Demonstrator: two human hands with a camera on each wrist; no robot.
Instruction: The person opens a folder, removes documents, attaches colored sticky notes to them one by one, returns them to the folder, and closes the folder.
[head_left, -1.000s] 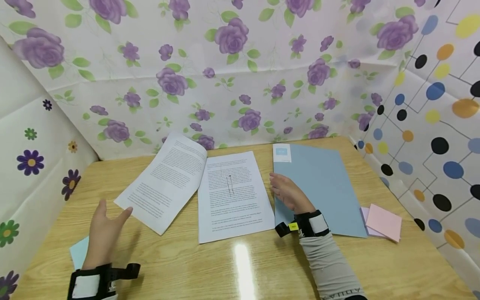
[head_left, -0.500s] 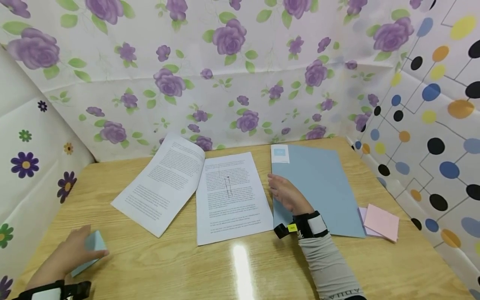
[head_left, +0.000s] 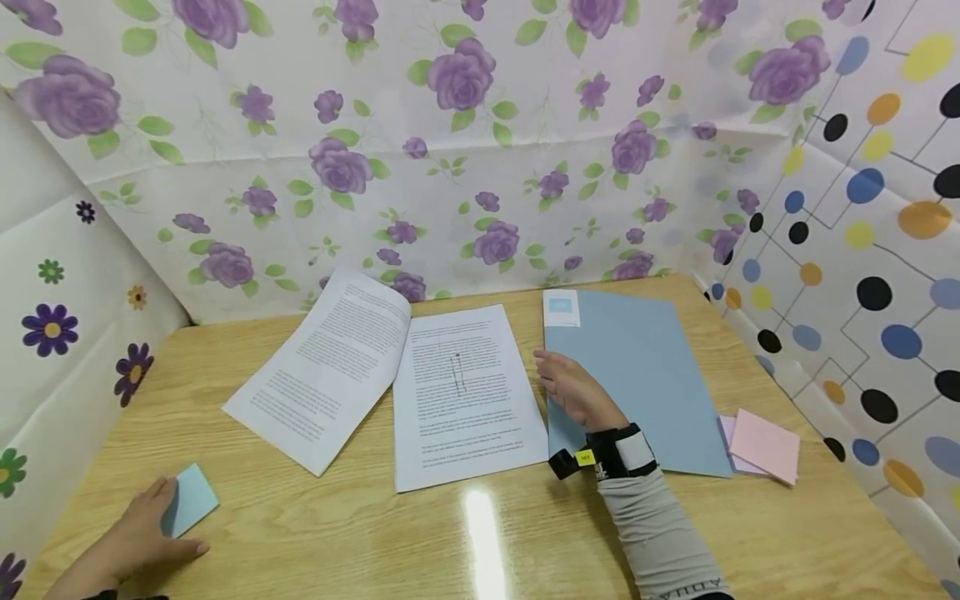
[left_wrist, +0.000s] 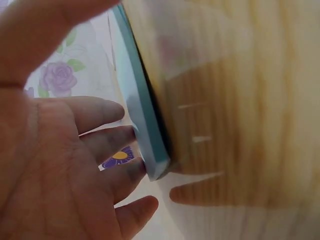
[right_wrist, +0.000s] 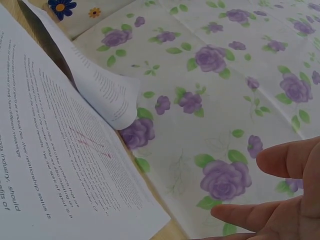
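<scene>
My left hand (head_left: 146, 529) is low over the table's left side, beside a small pad of light blue sticky notes (head_left: 193, 500). In the left wrist view the fingers reach out to the long face of the pad (left_wrist: 145, 117), touching or nearly touching it, while the thumb stays apart. The pad lies on the wood. My right hand (head_left: 577, 387), fingers extended, hovers over the left edge of a blue folder (head_left: 637, 367) with nothing in it. Between the hands lies a printed, stapled document (head_left: 468, 417), its top page (head_left: 322, 367) turned to the left.
Pink sticky notes (head_left: 765, 446) sit on a purple pad (head_left: 731, 442) at the folder's lower right corner. A white label (head_left: 562, 307) is on the folder. Floral cloth (head_left: 420, 150) rises behind the wooden table (head_left: 337, 533), and a dotted cloth (head_left: 870, 250) borders the right.
My left hand has moved left and down from beside the turned page to the blue sticky notes, gripped them half a second ago, and its thumb has since come off. The right hand stays put.
</scene>
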